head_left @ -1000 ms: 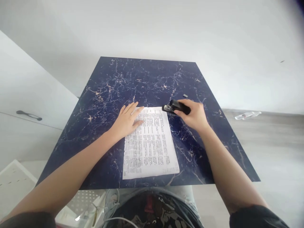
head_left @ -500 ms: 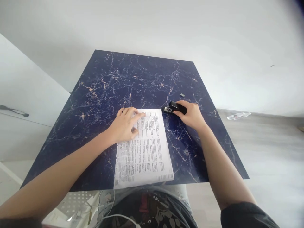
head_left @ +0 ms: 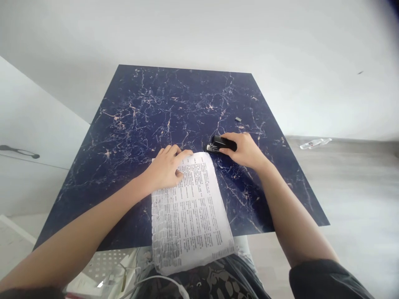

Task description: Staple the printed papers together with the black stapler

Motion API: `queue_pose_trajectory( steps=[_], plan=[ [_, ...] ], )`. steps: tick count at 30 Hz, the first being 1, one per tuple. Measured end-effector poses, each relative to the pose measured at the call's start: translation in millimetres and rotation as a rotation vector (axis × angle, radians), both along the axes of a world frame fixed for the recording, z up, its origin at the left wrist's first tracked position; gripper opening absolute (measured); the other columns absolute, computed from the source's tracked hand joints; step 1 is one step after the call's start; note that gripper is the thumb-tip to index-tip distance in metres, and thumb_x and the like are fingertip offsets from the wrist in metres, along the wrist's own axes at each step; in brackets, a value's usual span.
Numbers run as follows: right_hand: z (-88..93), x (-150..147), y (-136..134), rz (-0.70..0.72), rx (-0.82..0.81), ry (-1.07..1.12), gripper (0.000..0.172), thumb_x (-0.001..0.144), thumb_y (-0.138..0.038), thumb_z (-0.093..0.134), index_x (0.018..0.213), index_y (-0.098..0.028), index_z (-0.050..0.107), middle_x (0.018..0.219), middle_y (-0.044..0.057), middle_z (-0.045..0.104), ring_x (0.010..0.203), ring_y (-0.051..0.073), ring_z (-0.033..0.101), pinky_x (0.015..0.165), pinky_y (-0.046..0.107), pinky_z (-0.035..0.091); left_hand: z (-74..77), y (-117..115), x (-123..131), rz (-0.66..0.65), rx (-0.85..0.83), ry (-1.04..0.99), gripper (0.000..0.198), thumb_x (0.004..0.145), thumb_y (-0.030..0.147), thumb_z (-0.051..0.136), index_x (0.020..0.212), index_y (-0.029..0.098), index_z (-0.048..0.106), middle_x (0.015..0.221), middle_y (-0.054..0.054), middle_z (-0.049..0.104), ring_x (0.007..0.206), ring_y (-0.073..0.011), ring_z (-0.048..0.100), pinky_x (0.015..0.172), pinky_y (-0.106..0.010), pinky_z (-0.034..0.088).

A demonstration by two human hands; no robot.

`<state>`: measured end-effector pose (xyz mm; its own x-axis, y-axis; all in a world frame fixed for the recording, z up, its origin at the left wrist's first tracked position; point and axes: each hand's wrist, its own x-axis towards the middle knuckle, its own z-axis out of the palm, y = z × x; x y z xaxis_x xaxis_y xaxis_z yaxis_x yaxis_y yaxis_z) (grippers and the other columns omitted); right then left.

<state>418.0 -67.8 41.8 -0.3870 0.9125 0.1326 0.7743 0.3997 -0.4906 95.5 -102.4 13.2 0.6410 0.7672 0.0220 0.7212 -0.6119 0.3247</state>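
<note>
A stack of printed sheets (head_left: pixel 199 216) lies at the near side of the table, its lower end sticking out past the front edge. My left hand (head_left: pixel 166 168) holds the sheets at their top left, fingers bent over the far edge and thumb on the print. A black stapler (head_left: pixel 224 143) is gripped in my right hand (head_left: pixel 245 150), between thumb and fingers. Its jaws point left, just beyond the top right corner of the sheets; whether they touch the paper I cannot tell. Behind the stapler lies a small grey piece (head_left: pixel 238 119), perhaps a strip of staples.
The dark blue marble-patterned table (head_left: pixel 174 99) stands against a white wall. A clear plastic item (head_left: pixel 315 143) lies on the floor to the right. Below the table's front left are a perforated white surface (head_left: pixel 104 263) and a white cable (head_left: pixel 162 279).
The sheets have slid toward me and now overhang the front edge. My right hand has brought the stapler slightly left, closer to the top of the sheets.
</note>
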Motion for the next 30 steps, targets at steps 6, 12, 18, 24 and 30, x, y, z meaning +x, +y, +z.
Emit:
queue_pose_trajectory(
  steps=[6, 12, 18, 24, 30],
  plan=[
    [0.2, -4.0, -2.1, 0.031, 0.008, 0.006, 0.028, 0.091, -0.03, 0.069, 0.115, -0.023, 0.078, 0.111, 0.009, 0.08, 0.097, 0.028, 0.075, 0.09, 0.047, 0.056, 2.1, -3.1, 1.9, -0.084, 0.026, 0.021, 0.071, 0.082, 0.01, 0.06, 0.152, 0.025, 0.055, 0.128, -0.012, 0.053, 0.111, -0.0302, 0.053, 0.096, -0.047, 0.044],
    [7.9, -3.5, -5.4, 0.139, -0.072, -0.011, 0.03, 0.091, -0.031, 0.068, 0.119, -0.026, 0.077, 0.108, 0.004, 0.08, 0.095, 0.025, 0.074, 0.093, 0.045, 0.054, 3.5, -5.8, 0.7, -0.126, 0.091, 0.035, 0.069, 0.086, 0.012, 0.057, 0.154, 0.025, 0.058, 0.129, -0.012, 0.058, 0.111, -0.0316, 0.052, 0.097, -0.048, 0.043],
    [10.5, -6.8, -8.7, 0.142, -0.084, -0.002, 0.031, 0.092, -0.04, 0.07, 0.119, -0.026, 0.077, 0.112, 0.004, 0.08, 0.098, 0.025, 0.075, 0.093, 0.042, 0.055, 4.0, -6.3, 1.4, -0.113, 0.117, 0.06, 0.072, 0.087, 0.012, 0.057, 0.157, 0.033, 0.057, 0.134, -0.012, 0.057, 0.115, -0.0324, 0.052, 0.098, -0.049, 0.04],
    [5.3, -32.0, -15.0, -0.012, -0.018, 0.079, 0.061, 0.112, -0.063, 0.031, 0.103, -0.024, 0.078, 0.109, 0.009, 0.079, 0.101, 0.024, 0.072, 0.094, 0.041, 0.053, 2.8, -5.5, 2.8, -0.102, 0.088, 0.053, 0.069, 0.087, 0.013, 0.06, 0.154, 0.032, 0.061, 0.136, -0.013, 0.056, 0.118, -0.0334, 0.051, 0.102, -0.05, 0.039],
    [-2.9, -48.2, -15.7, -0.151, 0.109, 0.05, 0.06, 0.114, -0.052, 0.027, 0.093, -0.023, 0.076, 0.099, 0.011, 0.076, 0.1, 0.028, 0.07, 0.097, 0.046, 0.051, 1.9, -6.1, 3.0, -0.105, 0.098, 0.04, 0.066, 0.088, 0.013, 0.059, 0.152, 0.03, 0.063, 0.134, -0.013, 0.055, 0.119, -0.0337, 0.051, 0.102, -0.05, 0.039]
  ],
)
